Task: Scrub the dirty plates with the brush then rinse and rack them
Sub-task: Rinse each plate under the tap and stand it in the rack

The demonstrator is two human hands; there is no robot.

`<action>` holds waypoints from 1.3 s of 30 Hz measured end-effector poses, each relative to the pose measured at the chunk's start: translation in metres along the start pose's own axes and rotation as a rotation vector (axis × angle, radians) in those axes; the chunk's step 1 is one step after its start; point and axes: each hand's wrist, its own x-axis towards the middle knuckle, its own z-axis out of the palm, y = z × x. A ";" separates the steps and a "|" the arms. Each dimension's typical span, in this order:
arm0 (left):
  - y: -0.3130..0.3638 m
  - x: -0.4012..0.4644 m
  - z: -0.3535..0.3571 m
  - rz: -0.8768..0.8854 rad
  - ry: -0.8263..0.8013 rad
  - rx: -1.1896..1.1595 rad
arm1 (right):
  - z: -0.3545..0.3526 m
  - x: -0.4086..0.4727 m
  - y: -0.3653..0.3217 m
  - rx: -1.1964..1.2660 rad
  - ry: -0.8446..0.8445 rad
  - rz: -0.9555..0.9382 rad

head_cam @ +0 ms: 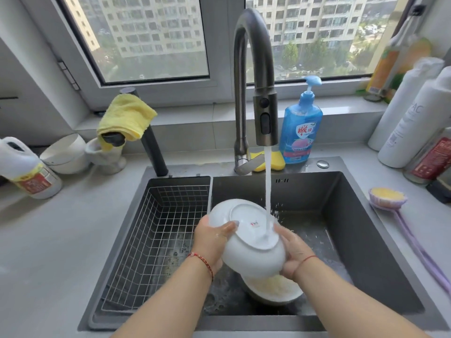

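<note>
Both hands (251,250) clamp the upturned plate (249,236) under the stream; wire rack (156,240) lies just beside the left hand (210,242), nearer it.

Grey counter (61,240) around my sink (366,240)

Brush (388,197) at right; soap bottle (301,125) and sponge (275,161) behind; bowls (64,152) and jug (26,169) left.

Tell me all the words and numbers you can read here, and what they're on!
"AC": grey letters on the tall white bottle at the right; the start is cut off.
Blue soap bottle: red and white label with big characters, too blurred to read.
White plate under the tap: small red mark on its underside, too small to read.
White jug at the left: red label, blurred.
Red-labelled jar at the right: blurred.
</note>
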 end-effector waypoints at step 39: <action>-0.035 -0.021 0.044 -0.336 -0.267 -0.301 | 0.015 -0.021 -0.007 -1.952 -0.056 -0.526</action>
